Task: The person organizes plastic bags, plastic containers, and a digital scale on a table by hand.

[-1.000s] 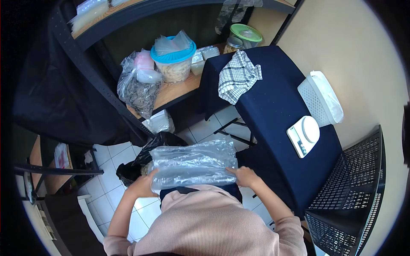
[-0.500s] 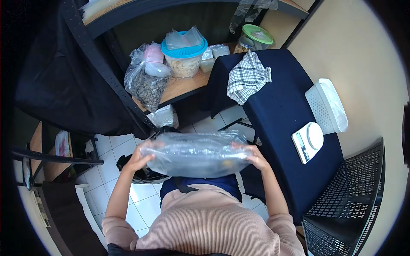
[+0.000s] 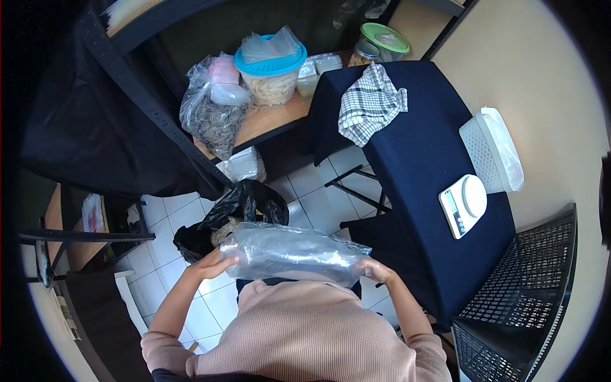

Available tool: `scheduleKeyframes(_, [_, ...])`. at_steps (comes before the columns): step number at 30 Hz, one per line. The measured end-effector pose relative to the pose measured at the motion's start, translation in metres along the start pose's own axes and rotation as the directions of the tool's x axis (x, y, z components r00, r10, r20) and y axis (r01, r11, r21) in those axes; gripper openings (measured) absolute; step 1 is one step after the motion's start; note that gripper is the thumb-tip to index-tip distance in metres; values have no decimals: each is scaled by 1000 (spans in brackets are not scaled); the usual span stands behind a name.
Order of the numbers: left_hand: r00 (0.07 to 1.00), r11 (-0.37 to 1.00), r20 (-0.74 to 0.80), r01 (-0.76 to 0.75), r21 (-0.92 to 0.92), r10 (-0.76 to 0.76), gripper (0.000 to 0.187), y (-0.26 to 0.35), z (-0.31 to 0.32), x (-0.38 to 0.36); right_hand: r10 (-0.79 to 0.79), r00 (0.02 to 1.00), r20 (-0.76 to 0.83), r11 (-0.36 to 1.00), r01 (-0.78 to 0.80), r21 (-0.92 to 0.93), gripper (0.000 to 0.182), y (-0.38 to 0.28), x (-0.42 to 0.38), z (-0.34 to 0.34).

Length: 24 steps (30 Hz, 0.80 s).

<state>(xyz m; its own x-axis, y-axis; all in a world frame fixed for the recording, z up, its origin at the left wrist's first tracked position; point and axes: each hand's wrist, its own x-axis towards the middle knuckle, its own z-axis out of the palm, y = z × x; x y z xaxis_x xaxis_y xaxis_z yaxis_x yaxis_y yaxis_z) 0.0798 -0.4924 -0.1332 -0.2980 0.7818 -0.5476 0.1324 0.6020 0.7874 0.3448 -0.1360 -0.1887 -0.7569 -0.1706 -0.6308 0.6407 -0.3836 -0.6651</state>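
Observation:
A large clear plastic bag stretches across in front of my torso, puffed out and see-through. Its left end is gripped by my left hand, thumb on the near side. At the other end my right hand pinches the plastic, some fingers hidden behind it. Just beyond the clear bag, on the floor, a black plastic bag gapes, with something light brown showing in it, too covered to name.
To the right, a dark-clothed table holds a checked cloth, a white kitchen scale and a white basket. A black perforated crate stands nearby. The wooden shelf carries a blue-lidded tub and a bag of dark coils.
Both hands have lowered the clear bag toward my body, its right end now tilting down. More of the black bag on the floor shows behind it.

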Motion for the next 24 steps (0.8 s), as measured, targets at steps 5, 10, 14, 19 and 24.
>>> scheduleKeyframes(5, [992, 992, 46, 119, -46, -117, 59, 8, 2, 1, 168, 972, -165, 971, -134, 198, 26, -4, -6, 13])
scheduleKeyframes(10, [975, 970, 48, 220, -100, -216, 66, 1, 3, 6, 191, 969, -158, 936, -132, 326, 31, -1, -4, 15])
scheduleKeyframes(14, [929, 902, 73, 370, -223, -363, 70, -14, 3, 23, 255, 945, -204, 913, -166, 372, 46, -20, 6, 32])
scheduleKeyframes(19, [825, 746, 201, 563, -356, -528, 66, -28, 3, 54, 376, 898, -230, 901, -296, 317, 53, 0, 42, 16])
scheduleKeyframes(24, [787, 734, 175, 616, -286, -592, 60, -53, 14, 67, 367, 874, -318, 921, -292, 260, 56, 30, 49, 9])
